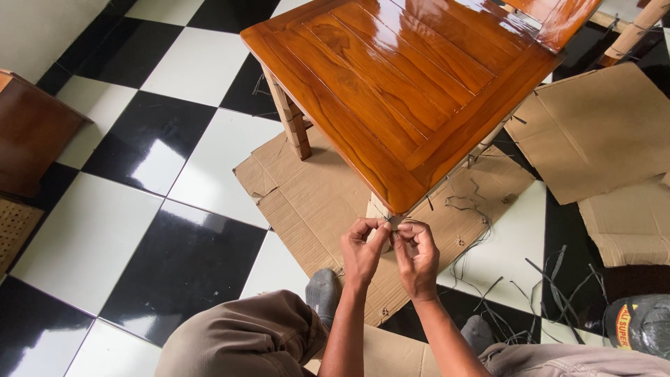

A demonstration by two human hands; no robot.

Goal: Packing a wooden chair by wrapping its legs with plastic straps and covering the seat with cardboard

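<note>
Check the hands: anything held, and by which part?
Both the left hand and right hand pinch something small and thin at the fingertips, right at the near table leg. Possibly a strand or strap end; too small to tell.

The wooden chair seat was varnished to a high gloss, its slats smooth and reflective, while its leg was wrapped in matt brown cardboard. Creased, dull corrugated cardboard lay on the glossy black-and-white floor tiles, near thin dark plastic straps.
</note>
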